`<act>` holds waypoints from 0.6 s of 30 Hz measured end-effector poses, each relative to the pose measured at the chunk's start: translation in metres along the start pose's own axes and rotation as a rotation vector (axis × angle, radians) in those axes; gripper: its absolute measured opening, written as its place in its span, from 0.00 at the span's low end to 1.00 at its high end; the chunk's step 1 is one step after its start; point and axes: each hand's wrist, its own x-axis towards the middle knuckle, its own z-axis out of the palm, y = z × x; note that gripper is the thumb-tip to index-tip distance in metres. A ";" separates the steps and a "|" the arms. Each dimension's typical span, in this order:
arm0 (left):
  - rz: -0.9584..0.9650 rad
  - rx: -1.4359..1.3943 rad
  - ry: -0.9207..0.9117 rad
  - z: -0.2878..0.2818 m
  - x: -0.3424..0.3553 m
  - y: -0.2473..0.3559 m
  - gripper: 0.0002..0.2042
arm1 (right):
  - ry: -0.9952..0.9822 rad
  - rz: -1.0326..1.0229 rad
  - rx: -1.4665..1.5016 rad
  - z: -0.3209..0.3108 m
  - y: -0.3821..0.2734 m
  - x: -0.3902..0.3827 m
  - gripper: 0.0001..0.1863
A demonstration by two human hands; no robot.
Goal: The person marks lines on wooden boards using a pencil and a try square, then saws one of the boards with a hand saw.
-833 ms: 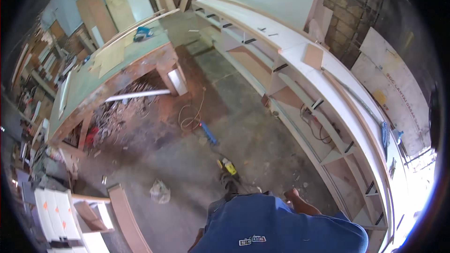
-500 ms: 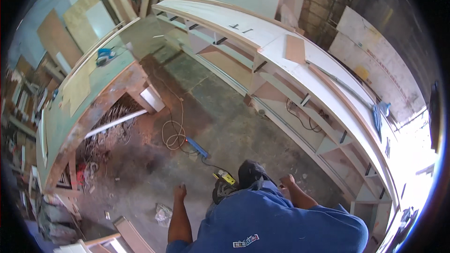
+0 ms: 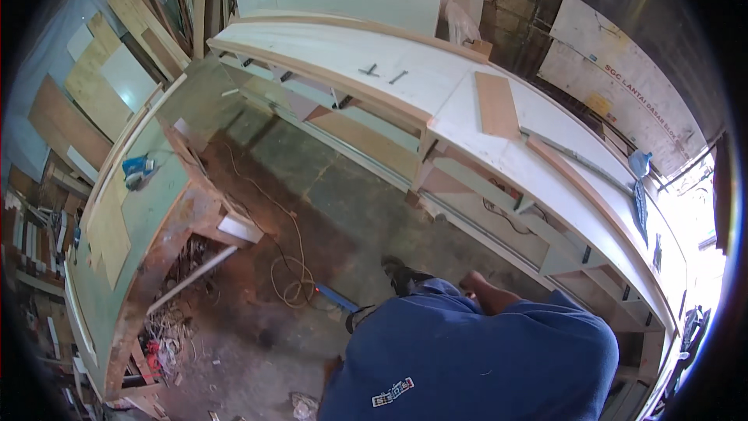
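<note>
My right hand (image 3: 472,281) hangs in front of my right side, beside the long white-topped cabinet (image 3: 327,47) and touching nothing that I can see. Its fingers are small, blurred and partly behind my blue shirt. Only a sliver of my left hand or wrist (image 3: 333,369) shows at the shirt's left edge, with its fingers hidden. A blue power strip (image 3: 336,298) lies on the floor just ahead of me, partly covered by my body. The coiled cable (image 3: 291,282) rests beyond it.
At left stands a curved green-topped bench (image 3: 160,199) bearing a blue power tool (image 3: 137,171). Scraps (image 3: 167,335) lie under it. A loose wooden board (image 3: 497,105) and a long strip (image 3: 576,157) rest on the cabinet. Sheet panels (image 3: 86,70) lean at the back left.
My body has moved forward and the view has turned right. My left forearm has gone mostly behind my shirt. The yellow-and-black tool by my foot is now out of sight.
</note>
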 end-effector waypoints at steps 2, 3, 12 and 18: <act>-0.022 -0.067 -0.016 -0.011 0.013 0.028 0.15 | 0.082 0.078 0.149 -0.096 -0.040 0.033 0.15; -0.029 -0.107 -0.008 -0.018 0.021 0.042 0.16 | 0.177 0.208 0.398 -0.140 -0.059 0.044 0.11; -0.095 -0.549 0.215 -0.117 0.110 0.125 0.19 | 0.498 -0.271 0.351 -0.379 -0.280 0.131 0.19; -0.196 -0.469 0.153 -0.177 0.187 0.133 0.21 | 0.157 -0.376 -0.732 -0.341 -0.333 0.231 0.10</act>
